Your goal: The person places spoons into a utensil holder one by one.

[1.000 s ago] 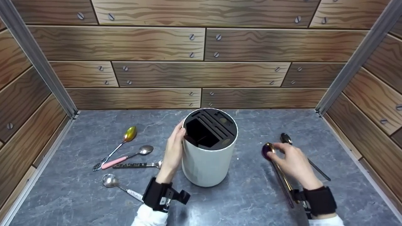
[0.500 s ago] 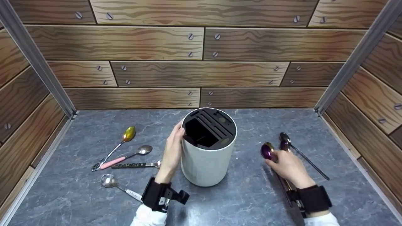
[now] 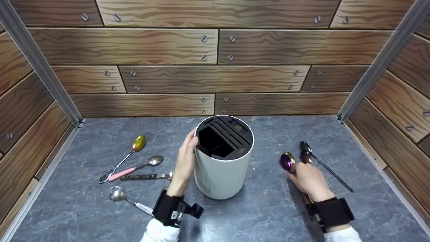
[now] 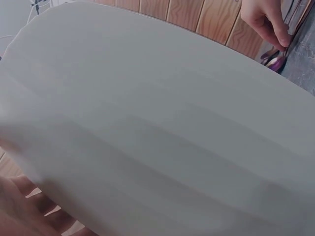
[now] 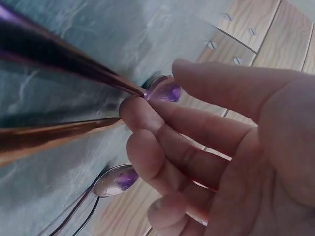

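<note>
A white round knife block [image 3: 220, 178] with a dark slotted top stands upright in the middle of the head view. My left hand [image 3: 184, 161] holds its left side near the rim, thumb and fingers spread round the wall. At the right, my right hand [image 3: 309, 179] has its fingers curled at the neck of a purple spoon [image 3: 287, 160], just below the bowl. In the right wrist view, the fingertips [image 5: 140, 113] cover part of that neck. A gold-handled spoon [image 5: 54, 137] runs beside it, partly hidden by the hand. A black-handled spoon [image 3: 332, 171] lies farther right.
On the left lie a gold-bowled spoon [image 3: 138, 144], a pink-handled spoon [image 3: 122, 174], a utensil with a dark patterned handle [image 3: 139, 177] and a round spoon with a white handle [image 3: 117, 193]. Wood-patterned walls [image 3: 215, 77] enclose the grey tabletop [image 3: 265, 215].
My right hand has slid from the purple spoon's bowl down to its neck, and its fingers have curled in. The left hand and knife block have stayed put.
</note>
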A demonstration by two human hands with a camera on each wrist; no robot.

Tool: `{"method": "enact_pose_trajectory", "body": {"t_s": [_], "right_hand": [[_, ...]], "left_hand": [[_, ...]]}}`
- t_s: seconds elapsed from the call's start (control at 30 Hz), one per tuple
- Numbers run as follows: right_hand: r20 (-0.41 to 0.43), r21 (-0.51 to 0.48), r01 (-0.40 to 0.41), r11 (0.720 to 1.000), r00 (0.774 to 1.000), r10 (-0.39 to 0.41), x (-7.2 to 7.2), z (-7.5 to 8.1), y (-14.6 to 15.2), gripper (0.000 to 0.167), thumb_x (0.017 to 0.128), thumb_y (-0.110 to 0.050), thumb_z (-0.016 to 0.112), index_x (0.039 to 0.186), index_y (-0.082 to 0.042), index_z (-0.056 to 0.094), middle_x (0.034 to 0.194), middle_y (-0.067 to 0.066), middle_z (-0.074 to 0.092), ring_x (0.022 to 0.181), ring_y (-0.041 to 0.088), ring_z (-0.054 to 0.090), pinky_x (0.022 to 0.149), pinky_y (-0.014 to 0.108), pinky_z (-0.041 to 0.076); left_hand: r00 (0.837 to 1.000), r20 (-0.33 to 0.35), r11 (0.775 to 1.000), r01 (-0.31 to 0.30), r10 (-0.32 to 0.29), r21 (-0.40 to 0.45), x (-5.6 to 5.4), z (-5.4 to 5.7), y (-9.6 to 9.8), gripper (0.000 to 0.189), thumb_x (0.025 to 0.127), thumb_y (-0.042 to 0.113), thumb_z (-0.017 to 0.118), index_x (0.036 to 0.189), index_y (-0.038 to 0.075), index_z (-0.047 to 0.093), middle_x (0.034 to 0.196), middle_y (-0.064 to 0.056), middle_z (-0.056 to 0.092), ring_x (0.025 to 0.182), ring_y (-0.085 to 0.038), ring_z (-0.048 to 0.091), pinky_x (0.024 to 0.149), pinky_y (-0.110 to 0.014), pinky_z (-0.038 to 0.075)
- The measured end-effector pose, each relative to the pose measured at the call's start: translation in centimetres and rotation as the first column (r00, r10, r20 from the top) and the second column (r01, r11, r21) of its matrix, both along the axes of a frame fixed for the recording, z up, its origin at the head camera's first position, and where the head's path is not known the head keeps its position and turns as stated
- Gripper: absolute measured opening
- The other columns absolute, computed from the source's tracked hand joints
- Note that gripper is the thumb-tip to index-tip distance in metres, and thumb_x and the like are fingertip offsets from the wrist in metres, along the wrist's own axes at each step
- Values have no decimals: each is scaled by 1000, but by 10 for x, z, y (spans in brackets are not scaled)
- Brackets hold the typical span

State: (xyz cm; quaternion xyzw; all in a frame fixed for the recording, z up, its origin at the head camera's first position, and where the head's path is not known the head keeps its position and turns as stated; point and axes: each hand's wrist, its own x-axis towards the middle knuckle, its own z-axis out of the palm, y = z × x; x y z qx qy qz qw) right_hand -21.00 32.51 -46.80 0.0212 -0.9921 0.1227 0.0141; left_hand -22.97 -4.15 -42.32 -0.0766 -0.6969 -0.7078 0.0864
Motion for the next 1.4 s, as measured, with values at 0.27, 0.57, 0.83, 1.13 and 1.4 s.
{"method": "enact_pose_trajectory", "body": {"t_s": [0.27, 0.57, 0.83, 1.13, 1.4], "right_hand": [[-34, 11, 23, 1000, 999, -23, 0, -4, -3, 32, 86, -15, 78, 62, -10, 57, 72, 19, 71, 64, 37, 68, 57, 57, 54], [-130, 42, 82, 996, 989, -76, -1, -10, -6, 30, 82, -16, 85, 66, -3, 62, 77, 34, 71, 69, 53, 70, 58, 63, 55], [-22, -21, 99, 995, 995, -100, -1, -3, -3, 25, 83, -20, 83, 68, -9, 66, 83, 24, 75, 74, 45, 71, 63, 60, 56], [89, -189, 80, 979, 994, -64, 2, 17, -2, 14, 88, -24, 75, 84, -12, 81, 89, 9, 79, 74, 18, 63, 64, 35, 47], [38, -308, 8, 951, 999, 4, 7, 32, -5, 17, 94, -22, 75, 93, -6, 79, 88, 8, 79, 76, 13, 65, 69, 31, 52]], "left_hand": [[1000, -4, 1000, -2, 2, -7, 1, 1, 0, 53, 110, 23, 38, 156, -3, 45, 161, -22, 50, 156, -37, 42, 133, -52, 30], [998, -66, 999, 15, -17, -28, 1, -1, -1, 53, 111, 21, 35, 155, -6, 44, 160, -25, 50, 154, -39, 43, 133, -54, 30], [999, -45, 1000, 15, -15, -5, 1, 0, -1, 52, 111, 22, 36, 156, -4, 44, 160, -23, 51, 154, -38, 43, 133, -53, 30], [1000, -28, 1000, 12, -11, 6, 0, 0, 0, 52, 111, 20, 36, 156, -5, 44, 161, -23, 50, 155, -37, 42, 133, -52, 30], [1000, -19, 1000, 21, -21, 15, 0, -1, 0, 53, 111, 21, 35, 156, -5, 42, 161, -24, 49, 156, -38, 41, 133, -52, 29]]}}
